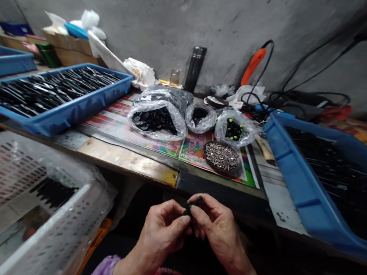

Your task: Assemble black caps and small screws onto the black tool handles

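My left hand and my right hand are raised together below the bench's front edge. Their fingertips pinch a small black plastic part, and the fingers hide most of it. Beyond the hands, a round dark dish of silver screws sits on a printed colourful mat. Clear plastic bags of black pieces stand beside it. Neither hand touches these. At lower left, a white perforated plastic crate holds a row of black parts.
Blue trays of long black parts stand at left and right. An orange-handled electric tool, black cables and a black flask lie along the grey wall. Cardboard boxes and white wrapping are piled at back left.
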Tool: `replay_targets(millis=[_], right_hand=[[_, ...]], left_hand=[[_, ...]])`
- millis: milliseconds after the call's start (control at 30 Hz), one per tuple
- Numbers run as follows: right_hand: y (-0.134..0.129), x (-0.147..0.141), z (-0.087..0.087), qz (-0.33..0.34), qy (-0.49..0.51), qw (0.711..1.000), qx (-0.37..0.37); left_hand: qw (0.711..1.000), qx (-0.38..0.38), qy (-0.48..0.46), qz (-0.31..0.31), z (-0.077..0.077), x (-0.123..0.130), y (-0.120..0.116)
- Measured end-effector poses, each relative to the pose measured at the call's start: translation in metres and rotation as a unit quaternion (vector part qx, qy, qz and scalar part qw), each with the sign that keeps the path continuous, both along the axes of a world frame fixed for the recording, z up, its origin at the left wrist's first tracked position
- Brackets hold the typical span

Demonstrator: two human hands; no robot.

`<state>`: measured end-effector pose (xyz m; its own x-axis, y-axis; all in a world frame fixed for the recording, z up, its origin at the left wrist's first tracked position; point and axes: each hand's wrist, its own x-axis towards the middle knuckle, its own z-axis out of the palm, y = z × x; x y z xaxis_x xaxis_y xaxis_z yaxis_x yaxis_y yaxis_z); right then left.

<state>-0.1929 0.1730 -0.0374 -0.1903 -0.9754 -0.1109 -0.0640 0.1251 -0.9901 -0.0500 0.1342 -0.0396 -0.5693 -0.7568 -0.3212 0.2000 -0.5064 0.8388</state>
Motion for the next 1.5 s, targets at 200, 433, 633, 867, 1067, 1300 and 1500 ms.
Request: replay_targets(millis=[200,433,633,867,1067,1300,1500], right_hand=[[-0.002,-0.007,-0.005,0.024,-0.066,0.997,-0.012],[-0.001,0.003,-0.006,-0.059,0.045,0.997,-0.026],[-0.001,-0.003,0.000,0.007,-0.026,1.000,0.008],[0.002,-0.001,-0.001,0.022,0.010,0.999,0.032],[0.000,-0.004,-0.001,0.006,-0.019,1.000,0.010],[0.001,-0.007,-0.004,-0.014,-0.036,0.999,0.002],[0.001,-0.004,0.001,-0.056,0.046,0.997,-0.038]], left_hand=[[0.998,0.033,-0.003,-0.054,0.006,0.002,0.002],[0.999,0.040,-0.004,-0.027,0.002,-0.001,0.001],[1.000,0.019,-0.002,0.004,0.000,-0.002,0.000],[1.000,0.015,-0.008,0.003,-0.006,-0.003,0.003],[1.000,0.025,0.001,-0.014,-0.001,0.000,0.001],[0.998,0.020,0.001,-0.055,-0.003,0.002,0.001],[0.985,-0.162,-0.053,0.039,-0.011,-0.003,0.003]])
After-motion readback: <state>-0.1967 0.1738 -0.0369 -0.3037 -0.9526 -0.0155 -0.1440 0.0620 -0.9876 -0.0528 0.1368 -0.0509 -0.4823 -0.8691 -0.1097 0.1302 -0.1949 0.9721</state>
